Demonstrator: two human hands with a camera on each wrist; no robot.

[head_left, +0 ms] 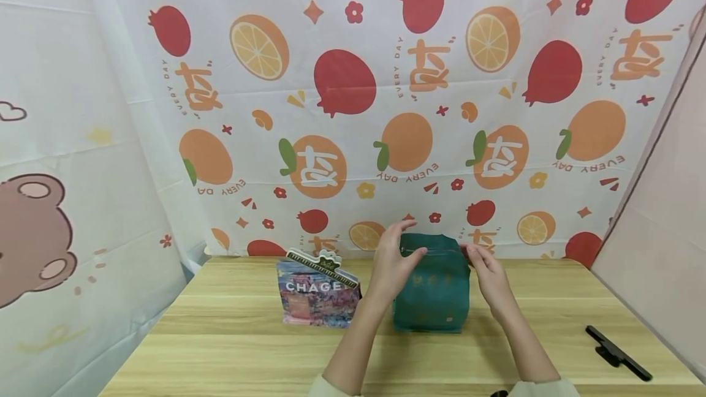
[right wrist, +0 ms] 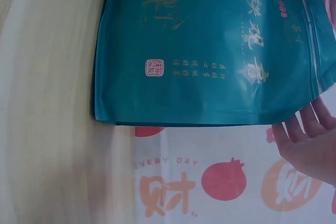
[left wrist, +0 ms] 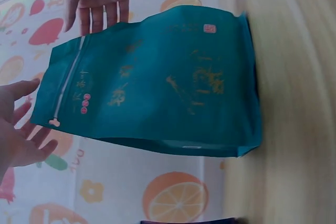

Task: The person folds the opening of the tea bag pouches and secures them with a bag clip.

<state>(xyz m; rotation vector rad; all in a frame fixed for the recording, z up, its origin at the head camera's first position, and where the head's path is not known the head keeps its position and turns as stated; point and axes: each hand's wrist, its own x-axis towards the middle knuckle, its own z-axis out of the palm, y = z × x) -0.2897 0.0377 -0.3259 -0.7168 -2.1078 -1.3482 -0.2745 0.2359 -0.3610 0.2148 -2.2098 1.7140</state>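
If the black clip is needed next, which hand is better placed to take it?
Probably the right hand: it is nearer the black clip; the left hand is beyond the green bag.

A teal pouch [head_left: 432, 293] is blocking the gap between left hand [head_left: 393, 264] and right hand [head_left: 489, 274]; a patterned bag [head_left: 317, 304] is crowding the left forearm [head_left: 355, 339], perhaps touching. Right of the hands, open desk [head_left: 551, 308] is stretching to a black clip [head_left: 619, 353].

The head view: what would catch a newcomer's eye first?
A teal pouch stands upright on the wooden table, between the left hand and the right hand. Behind hangs a white cloth printed with bright fruit. Left of the teal pouch stands a colourful pouch with a slanting clip on top.
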